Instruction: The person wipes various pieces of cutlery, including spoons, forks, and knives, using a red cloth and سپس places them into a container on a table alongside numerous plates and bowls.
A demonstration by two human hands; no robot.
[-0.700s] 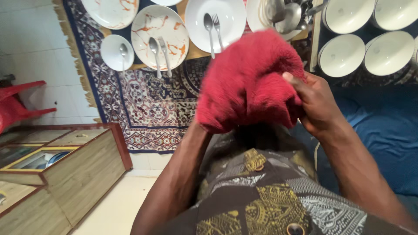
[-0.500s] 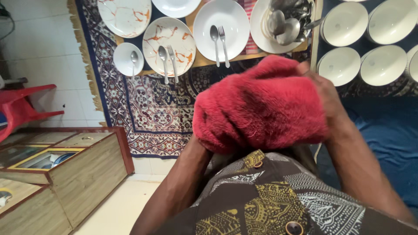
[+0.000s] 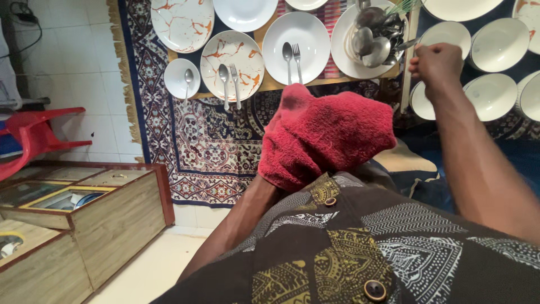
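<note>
Patterned rug (image 3: 197,141) spreads beyond our wooden cabinet (image 3: 84,214) at the left. We keep our left hand (image 3: 315,152) inside the red towel (image 3: 326,138); its grip is hidden. Past the marbled plate (image 3: 233,56), our right hand (image 3: 436,65) is fisted by the white bowls (image 3: 495,93).

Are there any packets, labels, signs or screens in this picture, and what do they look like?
None can be made out: no packet, label, sign or screen shows.
What is in view instead: a red towel over the left hand, the right hand raised by white bowls, plates with cutlery on a patterned rug, and a wooden cabinet at lower left.
</note>
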